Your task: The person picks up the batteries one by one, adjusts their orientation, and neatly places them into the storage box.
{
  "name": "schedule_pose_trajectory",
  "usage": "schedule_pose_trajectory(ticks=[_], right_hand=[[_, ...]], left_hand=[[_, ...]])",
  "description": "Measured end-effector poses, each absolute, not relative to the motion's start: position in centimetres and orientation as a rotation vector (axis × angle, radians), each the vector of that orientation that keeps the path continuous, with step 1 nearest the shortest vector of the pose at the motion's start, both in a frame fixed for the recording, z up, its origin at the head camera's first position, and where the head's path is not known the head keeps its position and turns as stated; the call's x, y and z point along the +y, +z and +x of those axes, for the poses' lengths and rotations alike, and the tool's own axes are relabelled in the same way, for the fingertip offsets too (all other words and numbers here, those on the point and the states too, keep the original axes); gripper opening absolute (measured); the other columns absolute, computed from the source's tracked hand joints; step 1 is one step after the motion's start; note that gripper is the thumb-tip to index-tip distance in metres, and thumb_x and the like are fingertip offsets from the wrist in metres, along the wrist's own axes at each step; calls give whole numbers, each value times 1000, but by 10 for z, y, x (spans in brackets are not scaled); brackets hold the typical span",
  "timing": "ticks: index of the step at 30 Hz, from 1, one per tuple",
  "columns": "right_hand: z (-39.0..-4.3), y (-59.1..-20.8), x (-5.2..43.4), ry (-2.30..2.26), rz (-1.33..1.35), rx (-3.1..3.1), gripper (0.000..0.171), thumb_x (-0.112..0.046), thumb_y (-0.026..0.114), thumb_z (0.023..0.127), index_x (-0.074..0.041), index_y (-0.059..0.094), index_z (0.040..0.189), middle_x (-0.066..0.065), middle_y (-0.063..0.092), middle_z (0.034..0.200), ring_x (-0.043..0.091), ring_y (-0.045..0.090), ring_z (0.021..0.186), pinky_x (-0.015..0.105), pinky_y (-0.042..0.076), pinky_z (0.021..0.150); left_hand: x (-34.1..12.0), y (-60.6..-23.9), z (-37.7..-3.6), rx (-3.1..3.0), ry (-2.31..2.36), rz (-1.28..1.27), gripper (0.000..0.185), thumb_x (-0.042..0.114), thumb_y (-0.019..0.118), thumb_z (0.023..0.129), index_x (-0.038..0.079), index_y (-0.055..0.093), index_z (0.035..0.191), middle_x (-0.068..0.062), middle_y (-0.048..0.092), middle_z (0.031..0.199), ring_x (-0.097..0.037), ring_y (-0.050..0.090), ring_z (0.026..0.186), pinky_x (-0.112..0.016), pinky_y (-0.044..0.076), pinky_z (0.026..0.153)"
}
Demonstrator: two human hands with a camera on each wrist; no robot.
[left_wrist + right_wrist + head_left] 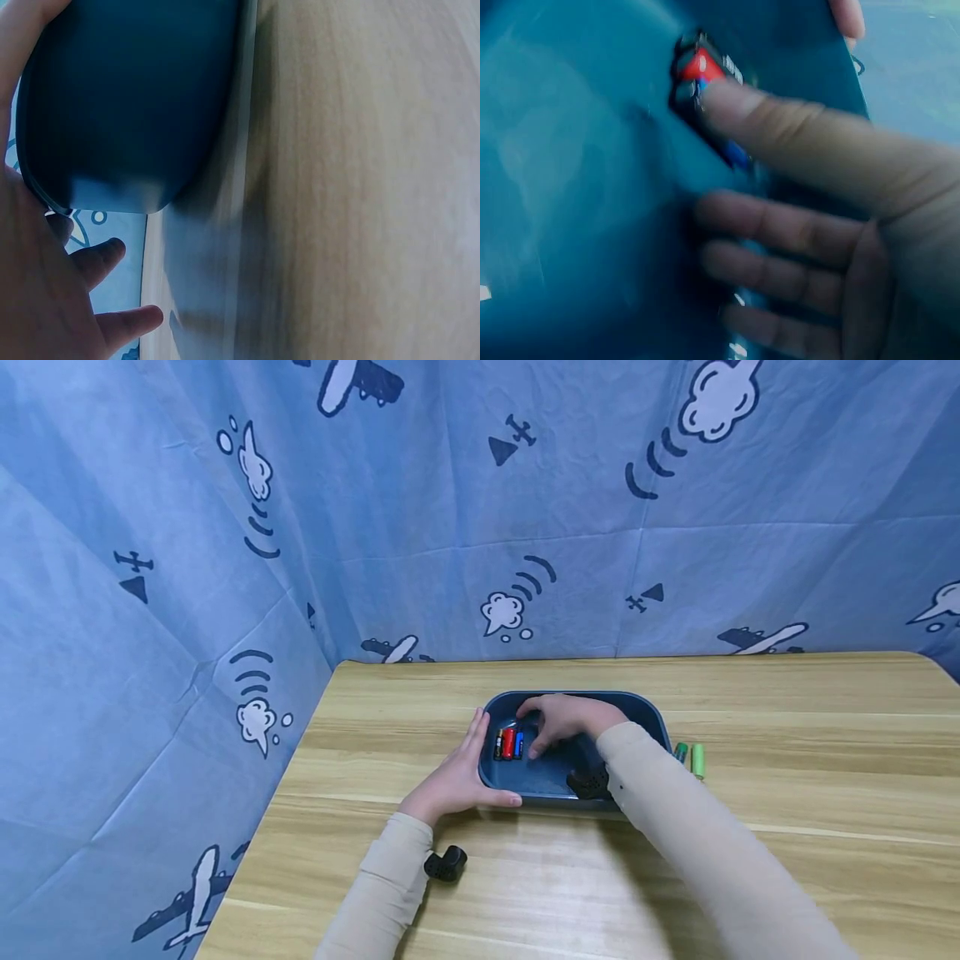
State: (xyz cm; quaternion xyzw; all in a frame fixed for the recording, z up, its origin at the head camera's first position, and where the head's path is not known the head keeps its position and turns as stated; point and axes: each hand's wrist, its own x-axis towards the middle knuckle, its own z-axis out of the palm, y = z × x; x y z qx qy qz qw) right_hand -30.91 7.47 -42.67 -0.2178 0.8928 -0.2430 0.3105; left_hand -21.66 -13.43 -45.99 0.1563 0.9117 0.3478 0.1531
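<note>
A dark blue plastic bin (pixel 551 779) stands on the table. My left hand (pixel 453 779) rests against its near left corner, the thumb along the front rim and the fingers straight along the left side; the left wrist view shows several fingers spread. Inside the bin, a black battery (pixel 498 747), a red battery (pixel 508 743) and a blue battery (pixel 519 746) lie side by side near the left end. My right hand (pixel 567 716) reaches into the bin just right of them, thumb and fingers apart. Its thumb (pixel 780 131) partly covers the batteries in the blurred right wrist view.
Right of the bin lie a dark green battery (pixel 681 752) and a light green battery (pixel 698 761), partly beside my right sleeve (pixel 675 810). The wooden table (pixel 810 760) meets a blue patterned curtain (pixel 420 593) behind and at left. A black wrist camera (pixel 447 865) sits by the left sleeve.
</note>
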Motion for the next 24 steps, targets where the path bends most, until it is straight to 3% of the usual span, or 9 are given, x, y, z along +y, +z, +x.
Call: schedule_pose_trajectory(ticks=[6, 14, 24], right_hand=[[-308, -402, 111, -803, -675, 2406, 65, -24, 76, 78, -5, 46, 133, 3, 63, 81, 17, 57, 73, 33, 49, 73], [-294, -378, 175, -940, -707, 2611, 52, -26, 70, 83, -4, 53, 126, 1, 64, 86, 17, 59, 81, 39, 49, 77], [-272, -399, 250, -988, -529, 2675, 43, -26, 65, 88, -1, 54, 122, 6, 64, 89, 24, 60, 82, 34, 48, 69]], left_hand=[[-134, -462, -217, 2645, 977, 456, 127, 68, 73, 59, 32, -13, 146, 15, -16, 151, -27, 11, 139, -51, 22, 106], [-134, -463, -213, 2653, 968, 446, 128, 66, 74, 59, 31, -12, 147, 15, -16, 152, -28, 12, 139, -53, 22, 105], [-132, -460, -214, 2654, 979, 445, 127, 62, 76, 61, 31, -12, 147, 13, -15, 152, -29, 14, 138, -54, 23, 104]])
